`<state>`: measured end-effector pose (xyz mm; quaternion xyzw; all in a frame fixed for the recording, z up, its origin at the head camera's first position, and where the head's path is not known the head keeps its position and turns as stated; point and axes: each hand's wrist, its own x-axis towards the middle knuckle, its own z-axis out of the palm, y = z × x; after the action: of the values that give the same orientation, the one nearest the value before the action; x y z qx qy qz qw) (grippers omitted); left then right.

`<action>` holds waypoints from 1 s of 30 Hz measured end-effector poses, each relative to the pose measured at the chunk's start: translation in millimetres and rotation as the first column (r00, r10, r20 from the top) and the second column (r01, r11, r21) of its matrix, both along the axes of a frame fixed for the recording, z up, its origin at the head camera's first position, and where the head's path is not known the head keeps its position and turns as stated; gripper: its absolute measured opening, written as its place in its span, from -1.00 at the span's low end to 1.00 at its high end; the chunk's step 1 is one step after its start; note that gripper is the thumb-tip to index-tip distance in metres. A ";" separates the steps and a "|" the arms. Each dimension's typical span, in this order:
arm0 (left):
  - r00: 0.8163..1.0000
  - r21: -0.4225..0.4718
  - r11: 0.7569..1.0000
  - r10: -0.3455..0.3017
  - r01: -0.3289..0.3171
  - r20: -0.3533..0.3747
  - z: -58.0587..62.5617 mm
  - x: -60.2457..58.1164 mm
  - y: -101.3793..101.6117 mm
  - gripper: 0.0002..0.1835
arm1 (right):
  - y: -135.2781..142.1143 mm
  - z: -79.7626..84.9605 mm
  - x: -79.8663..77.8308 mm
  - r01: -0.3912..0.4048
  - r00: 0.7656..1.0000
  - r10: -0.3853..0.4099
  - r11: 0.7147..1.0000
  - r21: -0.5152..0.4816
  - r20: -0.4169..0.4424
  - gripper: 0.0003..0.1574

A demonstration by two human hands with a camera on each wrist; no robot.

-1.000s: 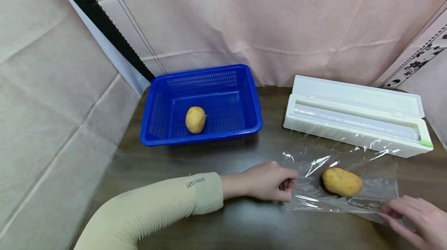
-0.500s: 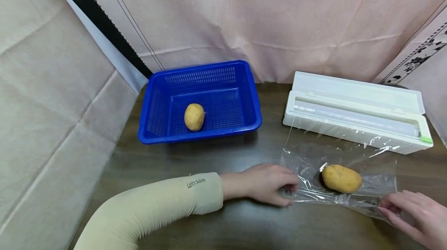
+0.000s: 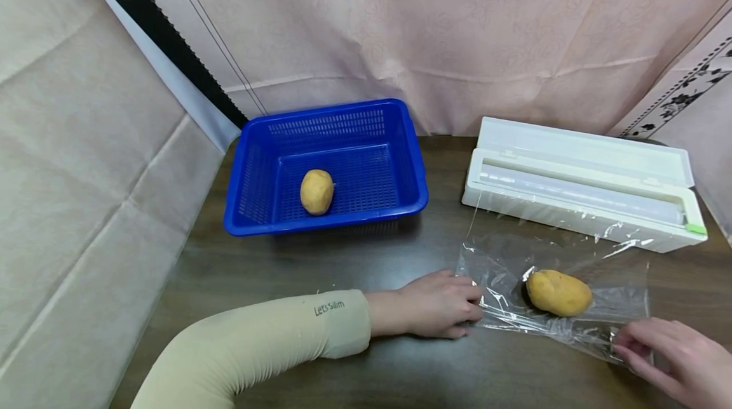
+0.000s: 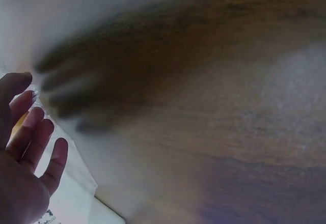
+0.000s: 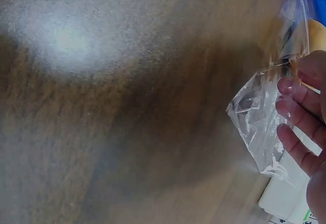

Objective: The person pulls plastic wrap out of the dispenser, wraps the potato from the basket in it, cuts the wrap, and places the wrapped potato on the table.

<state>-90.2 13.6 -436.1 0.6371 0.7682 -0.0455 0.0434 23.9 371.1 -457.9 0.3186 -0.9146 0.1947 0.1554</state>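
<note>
A yellow potato (image 3: 559, 293) lies on a sheet of clear plastic wrap (image 3: 509, 319) spread over the dark table. My left hand (image 3: 437, 304) rests at the wrap's left edge, fingertips touching it. In the left wrist view the thumb and fingers (image 4: 36, 145) are apart and loosely bent. With thumb and index finger, my right hand (image 3: 675, 355) pinches the near right corner of the wrap. The right wrist view shows the other fingers (image 5: 295, 145) spread loosely beside the hanging film (image 5: 254, 109). The wrap's near edge is gathered into folds.
Behind the potato stands a white wrap dispenser box (image 3: 515, 207) with its lid raised and a roll (image 3: 572, 193) inside; the film runs out from it. To the left, a blue basket (image 3: 326, 226) holds another potato (image 3: 317, 192). Pale cloth (image 3: 446, 34) hangs behind.
The left hand's curled fingers have loosened and now lie on the wrap's left edge. The right hand keeps its pinch and has shifted slightly left. The wrap's near edge has bunched toward the potato.
</note>
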 end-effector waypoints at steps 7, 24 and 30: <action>0.995 -0.020 0.998 -0.056 0.054 -0.088 -2.6 3.2 -1.1 -0.82 | 1.1 -7.7 2.3 -0.039 0.999 0.039 0.999 -0.002 0.007 -0.76; 0.955 0.199 0.972 0.067 -0.128 0.289 8.4 -1.0 -9.4 -0.96 | -1.5 -7.0 8.4 0.026 1.000 -0.026 0.999 -0.022 0.004 -0.68; 0.830 0.285 0.900 0.131 -0.328 0.542 12.5 -5.4 -9.8 -0.95 | -0.1 4.1 3.7 0.060 0.998 -0.060 0.998 -0.012 -0.004 -0.61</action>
<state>-95.7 3.8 -423.5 0.5239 0.7957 0.2745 0.1307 27.6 370.9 -453.8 0.2907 -0.9222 0.1947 0.1648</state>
